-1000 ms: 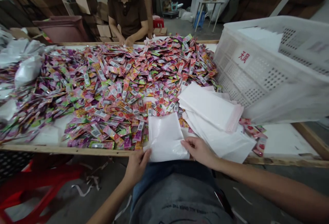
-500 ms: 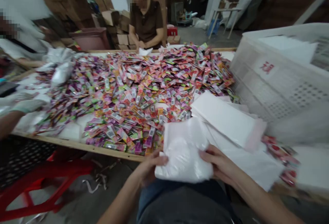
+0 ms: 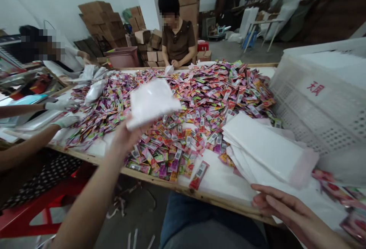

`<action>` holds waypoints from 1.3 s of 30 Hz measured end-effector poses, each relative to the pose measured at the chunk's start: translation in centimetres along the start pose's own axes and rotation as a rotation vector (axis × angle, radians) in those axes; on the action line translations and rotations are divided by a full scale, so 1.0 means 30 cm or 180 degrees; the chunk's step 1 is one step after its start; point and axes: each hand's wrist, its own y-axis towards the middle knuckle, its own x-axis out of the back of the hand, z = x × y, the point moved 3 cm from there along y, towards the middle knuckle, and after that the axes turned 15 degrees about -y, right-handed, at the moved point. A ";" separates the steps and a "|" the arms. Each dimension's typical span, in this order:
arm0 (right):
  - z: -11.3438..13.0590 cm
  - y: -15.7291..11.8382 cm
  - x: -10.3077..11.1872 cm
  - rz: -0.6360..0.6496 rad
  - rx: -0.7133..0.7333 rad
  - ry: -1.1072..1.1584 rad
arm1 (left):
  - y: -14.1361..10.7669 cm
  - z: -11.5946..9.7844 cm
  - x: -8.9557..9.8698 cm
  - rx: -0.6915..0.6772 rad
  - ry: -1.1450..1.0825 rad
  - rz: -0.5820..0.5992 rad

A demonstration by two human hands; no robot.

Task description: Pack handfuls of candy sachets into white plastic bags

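Holding a white pouch (image 3: 154,100) up over the sachets (image 3: 211,79), the left hand (image 3: 126,138) has its fingers closed on the pouch's near left edge. The pouch is raised and tilted above the near middle of the heap, which spreads across the counter (image 3: 223,178). At the near right, the right hand (image 3: 297,211) grips nothing: its fingers (image 3: 276,192) are extended and slightly parted beside the near edge of the white bags (image 3: 263,148). Whether they touch the bags, I cannot tell. The bags lie in an overlapping stack, just left of a white crate (image 3: 317,115) on the right. One red sachet (image 3: 199,176) lies at the counter's near edge, between the two hands. On the left, a co-worker's gloved hands (image 3: 67,121) are at the heap's edge; on the far side stands a person in brown (image 3: 178,45).
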 end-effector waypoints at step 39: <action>0.705 1.083 0.080 -0.1966 0.1004 -0.4826 | 0.614 0.408 -0.453 -0.1622 0.5281 0.1313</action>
